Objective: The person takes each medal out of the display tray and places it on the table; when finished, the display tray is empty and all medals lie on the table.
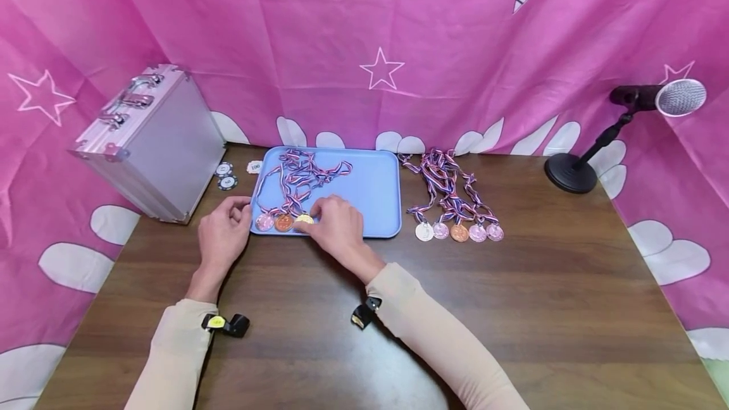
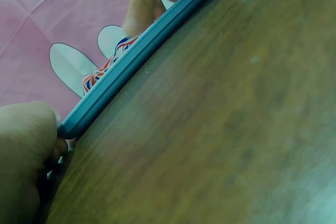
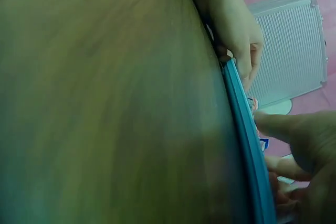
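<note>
At the left end of the blue tray (image 1: 373, 195), my left hand (image 1: 224, 229) pinches the rim by the near corner, the thumb above and curled fingers below in the left wrist view. My right hand (image 1: 342, 226) reaches over the tray's near edge, thumb and forefinger around a gold medal (image 1: 305, 219). Left of it along that edge lie a bronze medal (image 1: 283, 223) and a pinkish medal (image 1: 264, 222). Their striped ribbons (image 1: 302, 173) run back in a loose tangle toward the tray's far rim. The right fingers partly cover the gold medal.
Right of the tray, several medals (image 1: 459, 233) lie in a row with tangled ribbons (image 1: 441, 176) behind. Poker chips (image 1: 227, 181) and a white plaque (image 1: 254, 167) lie between the tray and a silver case (image 1: 165, 138). A microphone on a stand (image 1: 571, 173) stands back right.
</note>
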Tool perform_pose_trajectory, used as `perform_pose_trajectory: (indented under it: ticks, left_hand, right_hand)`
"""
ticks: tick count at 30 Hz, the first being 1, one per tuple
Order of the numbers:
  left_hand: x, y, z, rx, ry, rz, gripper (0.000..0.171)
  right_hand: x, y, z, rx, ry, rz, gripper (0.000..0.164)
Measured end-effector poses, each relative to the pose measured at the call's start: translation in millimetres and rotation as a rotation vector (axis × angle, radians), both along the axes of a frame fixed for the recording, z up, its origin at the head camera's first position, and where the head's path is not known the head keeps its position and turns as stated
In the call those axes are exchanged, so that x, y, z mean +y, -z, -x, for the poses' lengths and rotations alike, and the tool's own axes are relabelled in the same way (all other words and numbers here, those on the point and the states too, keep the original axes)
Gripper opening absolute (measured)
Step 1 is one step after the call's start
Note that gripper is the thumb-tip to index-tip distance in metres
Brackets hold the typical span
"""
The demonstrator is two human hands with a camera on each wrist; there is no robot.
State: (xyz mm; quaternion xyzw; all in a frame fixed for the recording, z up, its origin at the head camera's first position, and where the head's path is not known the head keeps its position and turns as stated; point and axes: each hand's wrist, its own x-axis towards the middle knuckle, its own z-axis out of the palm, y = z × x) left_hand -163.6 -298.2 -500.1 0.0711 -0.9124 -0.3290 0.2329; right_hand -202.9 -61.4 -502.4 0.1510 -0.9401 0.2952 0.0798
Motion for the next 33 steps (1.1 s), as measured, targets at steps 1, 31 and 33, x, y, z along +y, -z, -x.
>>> perform_pose_trajectory:
  ticks: [1,31,33]
  left_hand:
    - [1,0.1,0.2,0.000,0.001,-0.001,0.021]
    - [2,-1.5,-1.7,-0.057,-0.011,-0.014,0.023]
    - [2,-1.1,-1.8,-0.056,-0.013,-0.012,0.023]
  right_hand:
    - [-2,1.6,1.6,-0.022,0.009,-0.007,0.042]
    - [97,-136.7,3.3,-0.201,-0.018,1.165,0.013]
    - [104,-143.2,-1.6,-0.177,-0.031,1.164,0.013]
